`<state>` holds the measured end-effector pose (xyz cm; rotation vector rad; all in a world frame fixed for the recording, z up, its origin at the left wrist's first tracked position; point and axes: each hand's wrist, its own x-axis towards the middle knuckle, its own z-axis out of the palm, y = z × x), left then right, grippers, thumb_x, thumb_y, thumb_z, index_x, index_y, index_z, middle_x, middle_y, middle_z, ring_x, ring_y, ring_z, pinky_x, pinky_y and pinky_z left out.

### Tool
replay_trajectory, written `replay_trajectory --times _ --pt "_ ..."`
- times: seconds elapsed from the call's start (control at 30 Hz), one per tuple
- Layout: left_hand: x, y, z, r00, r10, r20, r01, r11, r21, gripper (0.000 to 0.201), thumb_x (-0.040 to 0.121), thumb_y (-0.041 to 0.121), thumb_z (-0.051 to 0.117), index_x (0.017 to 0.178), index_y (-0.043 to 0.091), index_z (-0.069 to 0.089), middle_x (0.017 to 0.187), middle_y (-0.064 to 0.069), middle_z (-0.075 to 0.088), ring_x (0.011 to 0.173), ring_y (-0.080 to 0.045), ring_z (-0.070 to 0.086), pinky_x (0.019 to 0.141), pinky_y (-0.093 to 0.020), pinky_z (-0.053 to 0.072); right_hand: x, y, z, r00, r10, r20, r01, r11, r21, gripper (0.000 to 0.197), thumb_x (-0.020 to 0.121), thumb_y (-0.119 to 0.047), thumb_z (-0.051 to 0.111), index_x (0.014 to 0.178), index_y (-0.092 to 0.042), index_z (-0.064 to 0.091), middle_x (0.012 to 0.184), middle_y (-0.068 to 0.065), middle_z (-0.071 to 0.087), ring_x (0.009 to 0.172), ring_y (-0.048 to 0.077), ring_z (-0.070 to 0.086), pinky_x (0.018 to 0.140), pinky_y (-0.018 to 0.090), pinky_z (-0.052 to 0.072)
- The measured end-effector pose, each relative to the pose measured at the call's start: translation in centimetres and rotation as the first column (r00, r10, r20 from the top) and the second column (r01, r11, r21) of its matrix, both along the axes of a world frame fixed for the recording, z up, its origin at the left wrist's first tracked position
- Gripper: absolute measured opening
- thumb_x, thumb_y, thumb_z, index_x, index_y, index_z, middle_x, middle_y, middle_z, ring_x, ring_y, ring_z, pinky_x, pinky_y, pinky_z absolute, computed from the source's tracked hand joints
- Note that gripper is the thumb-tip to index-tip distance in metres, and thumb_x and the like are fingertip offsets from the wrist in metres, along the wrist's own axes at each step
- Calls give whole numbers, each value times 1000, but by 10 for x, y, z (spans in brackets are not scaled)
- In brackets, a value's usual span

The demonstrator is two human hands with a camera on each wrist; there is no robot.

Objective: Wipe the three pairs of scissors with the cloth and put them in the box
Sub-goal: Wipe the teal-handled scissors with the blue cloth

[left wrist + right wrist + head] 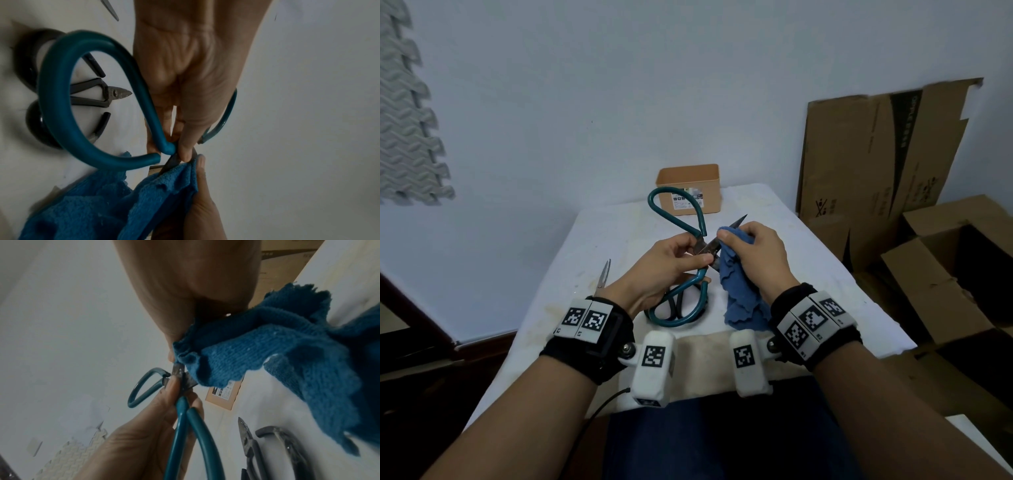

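Observation:
My left hand (700,251) pinches the large teal-handled scissors (702,219) at the pivot and holds them above the white table (619,233). My right hand (732,240) grips the blue cloth (743,301) folded round the blades, whose dark tip pokes out toward the far right. The left wrist view shows the teal handle loop (44,91) and the cloth (92,203) at the blade base. Black scissors (116,94) lie on the table under the teal handles. The silver blades of a third pair (604,277) show beside my left wrist. A tan box (688,178) stands at the table's far edge.
Flattened and open cardboard boxes (876,164) crowd the floor and wall to the right of the table. Grey foam mat tiles (407,120) hang at the left. The cloth's loose end hangs down to the table near its front edge.

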<state>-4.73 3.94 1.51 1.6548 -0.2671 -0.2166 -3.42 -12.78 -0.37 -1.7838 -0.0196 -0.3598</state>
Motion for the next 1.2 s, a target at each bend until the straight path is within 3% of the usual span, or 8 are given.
replay_trajectory --times 0.2,0.3,0.43,0.53,0.7,0.83,1.0,1.2 --pt "-1 -1 0 1000 -10 -9 10 1000 -11 8 93 2 65 93 9 62 83 2 71 78 -8 71 78 -31 62 0 -3 1 1000 2 19 -2 1000 7 34 91 -33 65 69 -11 52 64 -3 48 60 10 42 57 24 35" --pt "-2 -1 0 1000 -17 -25 17 1000 -23 9 93 1 64 92 9 61 81 3 71 77 -7 71 75 -29 61 2 -5 1 1000 -9 23 9 1000 27 38 90 -34 67 75 -1 56 65 0 49 60 11 42 57 23 35" --pt "-3 0 -1 998 -18 -54 15 998 -54 9 92 -1 64 92 8 62 81 2 71 76 -8 71 70 -26 60 3 -9 2 999 -31 19 31 999 38 35 90 -32 67 67 -14 49 62 -5 47 57 5 41 48 11 33" --pt "-4 0 -2 998 -27 -64 22 997 -70 9 93 -2 63 94 7 61 79 3 72 75 -7 70 70 -26 61 5 -10 3 999 -46 17 46 999 13 33 90 -35 67 70 -12 52 65 -3 50 60 8 44 55 20 35" --pt "-4 3 -3 996 -42 -80 37 997 -67 10 93 -3 62 99 6 61 79 3 72 75 -7 70 70 -25 60 5 -11 3 998 -56 15 55 998 16 36 91 -37 66 74 -7 55 67 0 50 62 12 44 57 25 36" --pt "-1 9 -5 995 -22 -96 20 1000 -20 12 92 1 66 102 5 61 82 1 70 70 -9 65 68 -23 58 8 -15 2 997 -73 1 73 995 71 42 90 -39 66 79 0 58 74 9 53 70 18 49 66 33 42" --pt "4 14 -9 990 11 -142 -21 998 -65 10 91 6 67 101 8 67 87 -2 70 73 -10 61 70 -24 55 10 -18 -2 992 -123 -15 124 979 165 36 90 -40 65 68 -16 50 69 0 53 71 18 51 69 36 45" --pt "8 17 -7 975 70 -212 -100 986 -133 11 96 3 61 106 2 64 84 -5 67 67 -7 64 59 -19 55 8 -17 0 998 -58 -22 58 998 30 23 90 -40 63 89 -18 57 90 -1 62 90 21 60 86 46 52"
